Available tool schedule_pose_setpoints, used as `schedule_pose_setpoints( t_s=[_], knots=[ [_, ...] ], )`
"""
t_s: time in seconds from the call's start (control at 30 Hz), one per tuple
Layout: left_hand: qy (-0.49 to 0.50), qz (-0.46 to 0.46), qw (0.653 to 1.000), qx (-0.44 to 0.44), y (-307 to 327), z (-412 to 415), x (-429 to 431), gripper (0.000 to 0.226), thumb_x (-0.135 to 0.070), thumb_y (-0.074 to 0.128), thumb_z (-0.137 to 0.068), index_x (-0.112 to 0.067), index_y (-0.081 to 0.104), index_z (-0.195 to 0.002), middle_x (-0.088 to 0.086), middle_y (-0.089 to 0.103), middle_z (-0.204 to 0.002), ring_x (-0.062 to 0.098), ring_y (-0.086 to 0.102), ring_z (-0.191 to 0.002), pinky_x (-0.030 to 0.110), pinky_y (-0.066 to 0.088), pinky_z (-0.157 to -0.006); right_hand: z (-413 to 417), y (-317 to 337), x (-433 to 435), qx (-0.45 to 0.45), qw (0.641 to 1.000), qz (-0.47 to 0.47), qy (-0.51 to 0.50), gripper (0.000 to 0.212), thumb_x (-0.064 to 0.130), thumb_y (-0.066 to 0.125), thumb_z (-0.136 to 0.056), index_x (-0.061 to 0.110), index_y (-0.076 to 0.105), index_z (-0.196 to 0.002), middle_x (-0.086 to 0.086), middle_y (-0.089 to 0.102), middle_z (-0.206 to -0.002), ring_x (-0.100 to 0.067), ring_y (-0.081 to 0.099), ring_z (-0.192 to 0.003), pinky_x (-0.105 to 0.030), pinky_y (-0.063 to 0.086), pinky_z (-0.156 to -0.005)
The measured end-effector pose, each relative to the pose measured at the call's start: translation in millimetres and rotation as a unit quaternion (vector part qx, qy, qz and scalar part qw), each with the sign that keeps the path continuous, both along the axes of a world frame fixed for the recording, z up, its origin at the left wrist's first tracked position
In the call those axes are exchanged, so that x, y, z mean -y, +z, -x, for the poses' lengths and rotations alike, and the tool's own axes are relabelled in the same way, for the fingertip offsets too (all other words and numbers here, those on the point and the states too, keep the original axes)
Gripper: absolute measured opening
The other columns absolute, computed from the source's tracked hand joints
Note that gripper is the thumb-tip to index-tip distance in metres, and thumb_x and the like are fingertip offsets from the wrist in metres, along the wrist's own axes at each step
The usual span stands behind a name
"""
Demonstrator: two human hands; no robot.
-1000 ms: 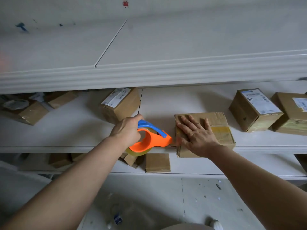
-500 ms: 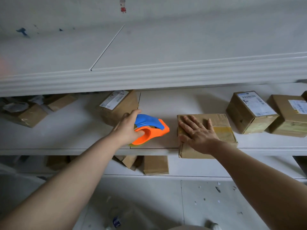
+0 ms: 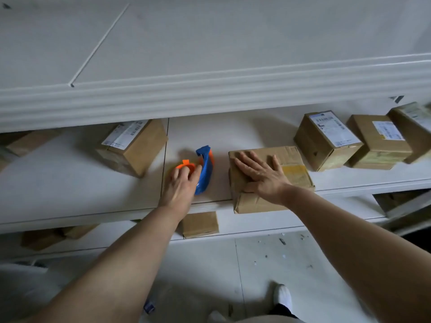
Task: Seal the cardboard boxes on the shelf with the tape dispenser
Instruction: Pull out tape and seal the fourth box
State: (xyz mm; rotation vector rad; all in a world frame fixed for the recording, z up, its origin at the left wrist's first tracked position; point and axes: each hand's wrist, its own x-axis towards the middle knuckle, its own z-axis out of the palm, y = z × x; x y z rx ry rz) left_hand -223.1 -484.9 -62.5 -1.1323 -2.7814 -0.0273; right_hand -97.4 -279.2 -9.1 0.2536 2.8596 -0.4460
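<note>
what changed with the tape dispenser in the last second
The left hand drew the tape dispenser away from the flat cardboard box and set it down on the shelf, fingers now loose over it. The right hand stayed pressed flat on that box.

You're standing in a parcel storeroom or packing area — white tiered shelving (image 3: 210,99) carries taped cardboard boxes (image 3: 326,139) with printed shipping labels (image 3: 332,128), more cartons sit on the lower shelf (image 3: 200,224), and the tiled floor (image 3: 268,259) is littered with small scraps.
</note>
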Motion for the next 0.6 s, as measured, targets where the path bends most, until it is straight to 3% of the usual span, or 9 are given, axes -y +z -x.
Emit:
schedule_pose_setpoints(
  t_s=[0.07, 0.13, 0.27, 0.33, 0.4, 0.5, 0.6],
  knots=[
    [-0.005, 0.047, 0.997, 0.061, -3, -5, 1, 0.082, 0.007, 0.049, -0.083, -0.020, 0.014, -0.152, 0.011, 0.036, -0.128, 0.033, 0.036, -0.120, 0.040, 0.042, -0.094, 0, 2, 0, -0.002, 1.000, 0.019, -0.007, 0.069, 0.035, 0.043, -0.096, 0.039, 0.000, -0.151, 0.016, -0.012, -0.158, -0.006, -0.017, -0.145, -0.051, -0.015, -0.115],
    [-0.007, 0.055, 0.994, 0.092, -2, -5, -1, 0.082, 0.001, 0.049, -0.087, -0.021, 0.007, -0.153, 0.009, 0.031, -0.133, 0.030, 0.030, -0.124, 0.038, 0.040, -0.098, 1, 2, -2, -0.006, 0.999, 0.035, -0.012, 0.072, 0.035, 0.047, -0.094, 0.037, 0.004, -0.151, 0.015, -0.009, -0.159, -0.005, -0.015, -0.145, -0.050, -0.015, -0.115],
    [-0.003, 0.019, 0.996, 0.091, 20, -8, -10, 0.064, -0.027, 0.067, -0.084, -0.025, 0.040, -0.142, 0.002, 0.040, -0.131, 0.025, 0.037, -0.119, 0.034, 0.039, -0.098, 1, 1, -3, -0.043, 0.997, 0.059, -0.018, 0.069, 0.037, 0.050, -0.093, 0.036, 0.013, -0.152, 0.015, 0.000, -0.160, -0.004, -0.010, -0.146, -0.048, -0.015, -0.116],
    [0.007, -0.084, 0.991, 0.103, 36, -18, -20, 0.046, -0.024, 0.064, -0.088, -0.022, 0.055, -0.133, -0.001, 0.052, -0.127, 0.021, 0.046, -0.115, 0.028, 0.039, -0.095, -1, 0, -4, -0.075, 0.995, 0.071, -0.016, 0.066, 0.037, 0.052, -0.093, 0.035, 0.020, -0.151, 0.015, 0.008, -0.160, -0.004, -0.005, -0.146, -0.047, -0.013, -0.117],
    [0.046, -0.202, 0.961, 0.182, 53, -35, -33, 0.030, -0.019, 0.057, -0.093, -0.020, 0.065, -0.122, -0.002, 0.063, -0.121, 0.018, 0.057, -0.109, 0.021, 0.041, -0.085, -4, -1, -4, -0.121, 0.988, 0.099, -0.013, 0.059, 0.033, 0.054, -0.092, 0.032, 0.033, -0.147, 0.013, 0.020, -0.158, -0.005, 0.000, -0.147, -0.046, -0.012, -0.117],
    [0.130, -0.281, 0.909, 0.280, 67, -63, -56, 0.030, -0.020, 0.048, -0.099, -0.015, 0.062, -0.125, 0.007, 0.065, -0.121, 0.024, 0.060, -0.110, 0.025, 0.044, -0.086, -14, 1, -10, -0.217, 0.974, 0.063, -0.031, 0.048, 0.016, 0.050, -0.092, 0.025, 0.048, -0.140, 0.004, 0.034, -0.154, -0.015, 0.007, -0.148, -0.045, -0.006, -0.117],
    [0.192, -0.258, 0.882, 0.344, 70, -90, -79, 0.043, -0.025, 0.040, -0.102, -0.009, 0.041, -0.141, 0.013, 0.045, -0.143, 0.030, 0.044, -0.130, 0.033, 0.036, -0.105, -27, -2, -25, -0.224, 0.966, -0.050, -0.116, 0.060, 0.017, 0.051, -0.087, 0.019, 0.036, -0.146, -0.004, 0.017, -0.160, -0.022, -0.005, -0.149, -0.050, -0.004, -0.116]
  ],
)
